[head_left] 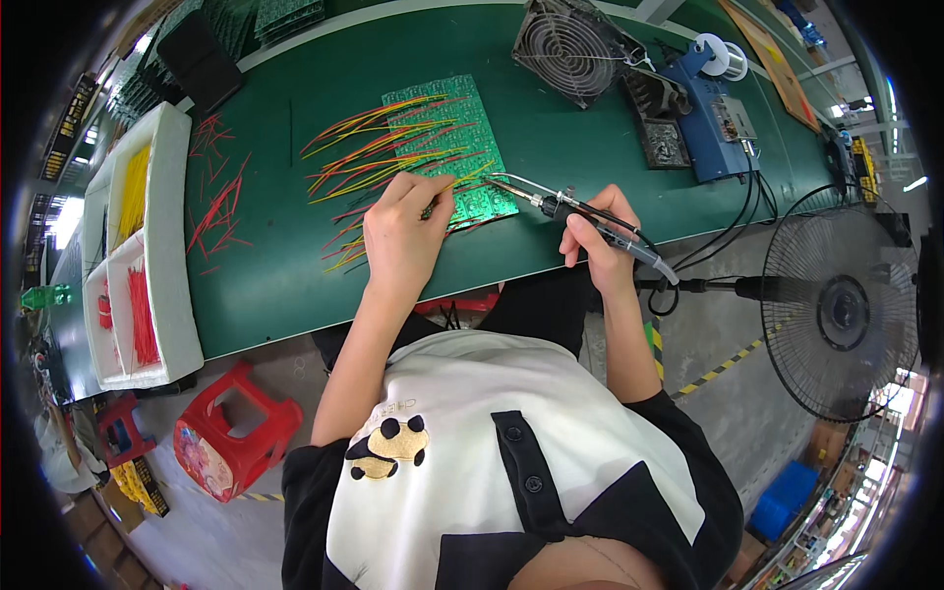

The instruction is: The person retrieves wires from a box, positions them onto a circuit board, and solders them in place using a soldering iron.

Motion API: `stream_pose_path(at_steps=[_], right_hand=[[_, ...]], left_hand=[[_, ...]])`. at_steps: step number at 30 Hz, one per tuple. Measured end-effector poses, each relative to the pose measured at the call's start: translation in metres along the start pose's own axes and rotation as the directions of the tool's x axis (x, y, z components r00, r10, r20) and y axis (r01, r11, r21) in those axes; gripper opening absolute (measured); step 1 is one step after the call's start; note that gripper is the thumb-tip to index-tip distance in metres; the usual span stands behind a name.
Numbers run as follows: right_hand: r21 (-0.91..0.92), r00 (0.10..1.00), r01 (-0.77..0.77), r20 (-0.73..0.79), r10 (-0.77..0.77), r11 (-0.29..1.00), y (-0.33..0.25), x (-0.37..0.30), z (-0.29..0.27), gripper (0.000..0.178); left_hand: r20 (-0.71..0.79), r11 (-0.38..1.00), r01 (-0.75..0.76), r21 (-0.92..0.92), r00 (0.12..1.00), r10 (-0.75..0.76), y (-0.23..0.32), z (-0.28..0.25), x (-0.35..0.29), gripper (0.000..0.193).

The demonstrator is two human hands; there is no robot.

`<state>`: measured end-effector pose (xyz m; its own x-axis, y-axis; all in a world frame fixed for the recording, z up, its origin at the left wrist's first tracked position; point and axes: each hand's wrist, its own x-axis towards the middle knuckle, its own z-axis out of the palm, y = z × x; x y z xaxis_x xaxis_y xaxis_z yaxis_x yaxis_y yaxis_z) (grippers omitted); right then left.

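A green circuit board panel (447, 93) lies on the bench, with red and yellow wires (359, 128) fanning out from it to the left in several rows. My left hand (405, 231) is closed in a pinch over the board's left part, and a yellow wire (468, 177) runs from its fingertips toward the board. Held like a pen in my right hand (605, 241) is a soldering iron (560, 208) with a thin feed tube alongside. Its tip reaches the board close to that wire's end; whether they touch is too small to tell.
Left stands a white foam box (177, 246) of yellow and red wires, with loose red wires (221, 216) beside it. At the back are a square fan (565, 54) and a blue soldering station (703, 123) with a solder spool (723, 59). A round fan (841, 305) stands right.
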<state>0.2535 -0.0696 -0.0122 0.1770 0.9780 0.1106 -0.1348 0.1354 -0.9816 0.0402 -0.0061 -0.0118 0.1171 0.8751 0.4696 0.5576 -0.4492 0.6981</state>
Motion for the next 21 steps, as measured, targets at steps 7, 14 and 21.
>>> stream_pose_path(at_steps=[7, 14, 21], right_hand=[[-0.082, 1.000, 0.022, -0.004, -0.023, 0.996, -0.0024, -0.0005, 0.0021, 0.022], [-0.097, 1.000, 0.022, 0.008, -0.022, 0.995, -0.0023, -0.0002, 0.0027, 0.022], [-0.068, 1.000, 0.025, 0.006, -0.024, 0.997, -0.0017, 0.0001, 0.0022, 0.022]], left_hand=[[0.000, 1.000, 0.007, 0.015, 1.000, -0.007, 0.0008, 0.0014, -0.0002, 0.012], [-0.049, 0.999, -0.049, -0.007, 0.998, 0.048, -0.0033, 0.0039, 0.0006, 0.013], [-0.049, 0.999, -0.040, -0.012, 0.998, 0.039, -0.0047, 0.0050, 0.0003, 0.014]])
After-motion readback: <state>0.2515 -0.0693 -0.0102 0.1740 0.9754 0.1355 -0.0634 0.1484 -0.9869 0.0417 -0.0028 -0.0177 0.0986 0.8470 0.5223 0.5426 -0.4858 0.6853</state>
